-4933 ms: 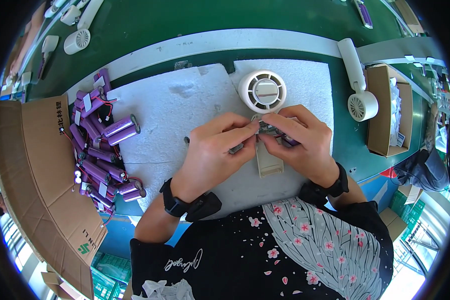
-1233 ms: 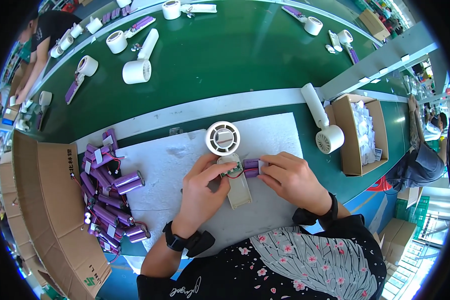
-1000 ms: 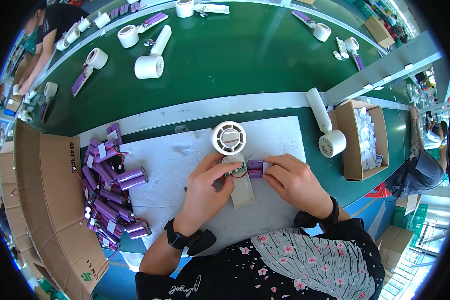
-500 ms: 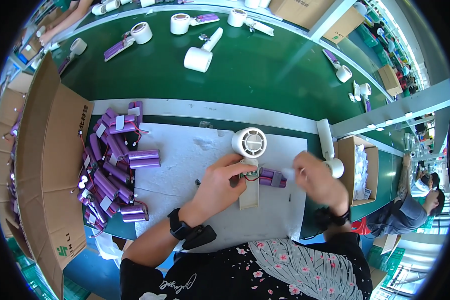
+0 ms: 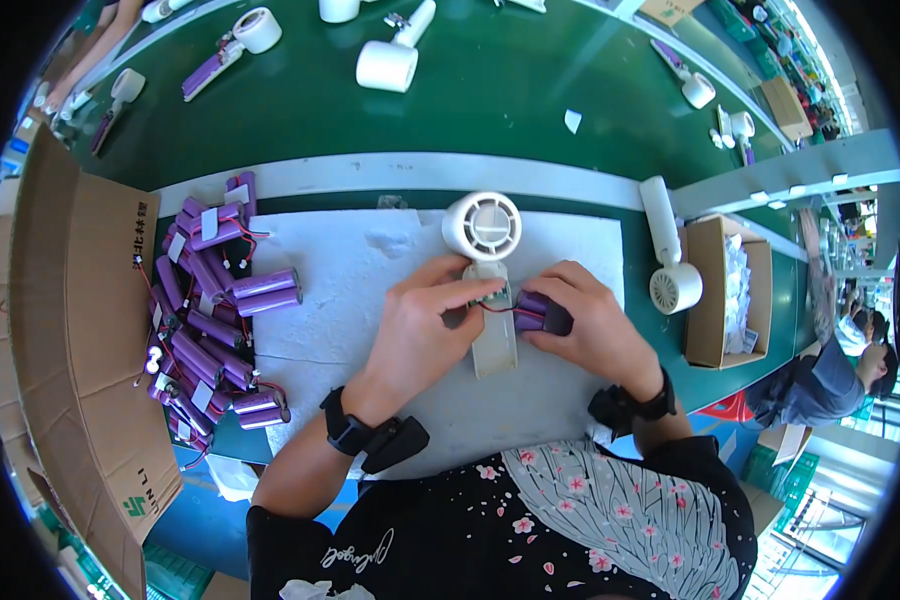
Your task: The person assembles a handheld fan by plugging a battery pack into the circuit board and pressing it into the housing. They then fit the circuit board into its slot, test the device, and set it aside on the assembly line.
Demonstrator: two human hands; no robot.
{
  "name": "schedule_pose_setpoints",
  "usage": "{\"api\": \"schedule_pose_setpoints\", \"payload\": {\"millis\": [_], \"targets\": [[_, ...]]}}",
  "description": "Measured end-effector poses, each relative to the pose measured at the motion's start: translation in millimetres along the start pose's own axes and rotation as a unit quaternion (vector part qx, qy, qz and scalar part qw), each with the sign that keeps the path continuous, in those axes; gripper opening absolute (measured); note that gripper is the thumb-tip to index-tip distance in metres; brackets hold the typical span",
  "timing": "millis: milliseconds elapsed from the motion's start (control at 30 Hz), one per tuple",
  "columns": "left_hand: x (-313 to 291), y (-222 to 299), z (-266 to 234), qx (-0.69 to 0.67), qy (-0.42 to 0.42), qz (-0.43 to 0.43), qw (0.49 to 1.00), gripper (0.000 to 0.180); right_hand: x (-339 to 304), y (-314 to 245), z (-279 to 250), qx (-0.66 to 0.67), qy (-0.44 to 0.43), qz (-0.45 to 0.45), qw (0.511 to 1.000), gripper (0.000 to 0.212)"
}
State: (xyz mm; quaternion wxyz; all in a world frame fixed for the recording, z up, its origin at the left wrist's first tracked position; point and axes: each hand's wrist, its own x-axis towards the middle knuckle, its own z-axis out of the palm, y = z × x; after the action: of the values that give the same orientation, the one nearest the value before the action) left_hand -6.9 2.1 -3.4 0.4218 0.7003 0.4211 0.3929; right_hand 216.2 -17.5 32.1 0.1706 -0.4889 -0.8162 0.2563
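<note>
A white handheld fan (image 5: 482, 227) lies on the pale work mat with its open handle shell (image 5: 495, 350) toward me. My left hand (image 5: 425, 325) is closed on the fan at the top of the handle, thumb and forefinger at a small green circuit board (image 5: 496, 293). Red and black wires run from the board to a purple battery pack (image 5: 532, 311) just right of the handle. Around that pack my right hand (image 5: 595, 320) is closed, its fingers covering part of it.
Left of the mat lies a pile of purple battery packs (image 5: 210, 320) beside an open cardboard box (image 5: 100, 300). Another white fan (image 5: 674, 285) and a carton of white packets (image 5: 730, 290) are at right. More fans (image 5: 387, 66) rest on the green belt (image 5: 300, 120).
My right hand has moved left and closed on the battery pack. A white scrap now lies on the green belt. The whole view has shifted slightly.
</note>
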Motion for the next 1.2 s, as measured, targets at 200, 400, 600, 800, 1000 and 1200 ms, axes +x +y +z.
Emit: {"api": "schedule_pose_setpoints", "payload": {"millis": [200, 400, 600, 800, 1000, 1200], "targets": [[0.0, 0.1, -3.5, 0.032, -0.013, -0.009, 0.999, 0.038, -2.7, -4.6, -18.6, 0.306, -0.190, 0.138, 0.923, 0.065], [-0.3, 1.0, -5.1, 0.058, -0.035, 0.010, 0.998, 0.037, -7.0, -5.3, -22.7, 0.611, -0.226, 0.216, 0.727, 0.078], [-1.6, 0.4, -4.1, 0.075, -0.032, 0.023, 0.996, 0.036, -10.8, 2.3, -15.0, 0.668, -0.243, 0.154, 0.686, 0.086], [-1.4, 1.3, -4.7, 0.082, -0.041, 0.043, 0.995, 0.033, -7.8, 6.2, -15.5, 0.575, -0.220, 0.159, 0.772, 0.087], [-0.9, 3.5, -6.0, 0.073, -0.042, 0.059, 0.995, 0.031, -4.4, 7.3, -6.2, 0.376, -0.160, 0.016, 0.912, 0.083], [-0.5, 1.0, -7.1, 0.047, -0.039, 0.066, 0.996, 0.028, -5.3, -6.7, -2.8, 0.299, -0.155, 0.078, 0.938, 0.081]]}}
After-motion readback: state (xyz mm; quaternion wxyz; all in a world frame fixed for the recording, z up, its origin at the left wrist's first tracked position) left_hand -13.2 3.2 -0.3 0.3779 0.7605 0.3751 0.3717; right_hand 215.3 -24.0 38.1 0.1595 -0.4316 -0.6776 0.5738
